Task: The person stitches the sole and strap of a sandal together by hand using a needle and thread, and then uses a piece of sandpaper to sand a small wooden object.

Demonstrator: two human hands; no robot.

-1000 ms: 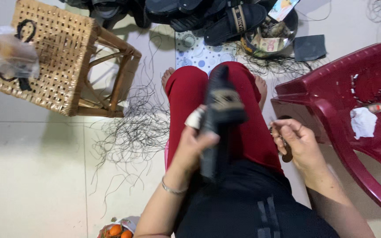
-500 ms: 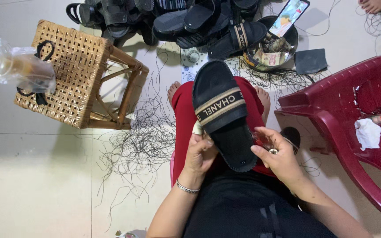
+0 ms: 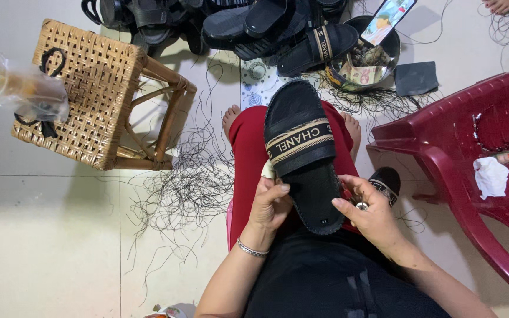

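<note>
Sandal (image 3: 301,154), black w/ a striped band across the top, lies sole-down along the person's red-trousered legs (image 3: 248,159), long axis running straight away from the body: toe end toward the feet, heel end nearest the lap. Both hands sit at that heel end, one per side. Left hand (image 3: 268,205) is closed on the sandal's left edge just below the band, thumb on top, a pale scrap of something tucked at the fingertips; can't tell what it is. Right hand (image 3: 367,213) touches the right edge near the heel, fingers curled together around a small shiny item, prob. a tool or needle, too small to be sure. Hands are apart, sandal between them, each about equally near it; the left has the firmer hold.

Around: loose black threads (image 3: 192,182) scattered over the tiled floor (image 3: 42,235) left of the legs. Woven cane stool (image 3: 98,94) further left w/ a clear plastic bag (image 3: 13,82) on it. Pile of more black sandals (image 3: 254,23) beyond the feet, beside a round bowl (image 3: 391,54) holding odds and ends w/ a phone (image 3: 387,20) propped on it. Dark red plastic chair (image 3: 472,171) at right, crumpled white tissue (image 3: 491,175) on the seat.
</note>
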